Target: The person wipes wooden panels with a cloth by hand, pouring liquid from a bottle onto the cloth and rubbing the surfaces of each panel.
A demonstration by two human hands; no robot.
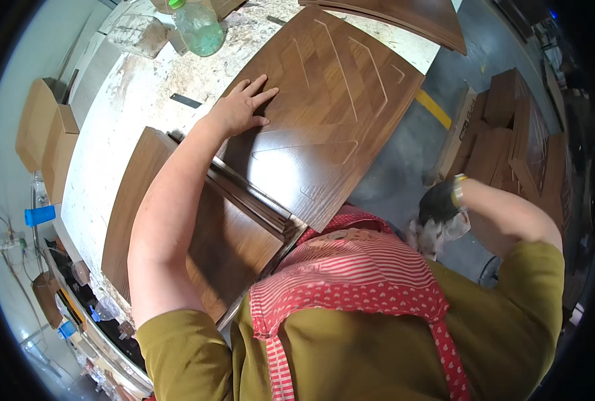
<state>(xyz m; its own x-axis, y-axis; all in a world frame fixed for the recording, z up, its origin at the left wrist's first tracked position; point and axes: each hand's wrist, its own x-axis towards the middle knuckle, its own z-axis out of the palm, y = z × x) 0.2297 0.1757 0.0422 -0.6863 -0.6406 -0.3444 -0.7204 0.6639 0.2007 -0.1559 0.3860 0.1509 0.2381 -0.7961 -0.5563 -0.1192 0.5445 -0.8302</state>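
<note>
A brown wood-grain panel (pixel 311 107) with grooved angular lines lies on the worktable, its near corner reaching toward my apron. My left hand (pixel 240 109), bare, rests flat on the panel's left edge with its fingers spread. Off the panel's right side, my right hand (pixel 439 202) wears a dark glove with a light cuff. A crumpled whitish rag (pixel 434 235) hangs from this hand, whose fingers are partly hidden. More brown panels (pixel 227 247) are stacked under and beside my left forearm.
The white, stained worktable (pixel 143 93) holds a green-capped bottle (pixel 200 30), a wrapped block (pixel 137 35) and a dark flat strip (pixel 185 100). Another panel (pixel 404 20) overhangs the far edge. Brown panels (pixel 494 157) stand at the right. An open cardboard box (pixel 43 134) is at the left.
</note>
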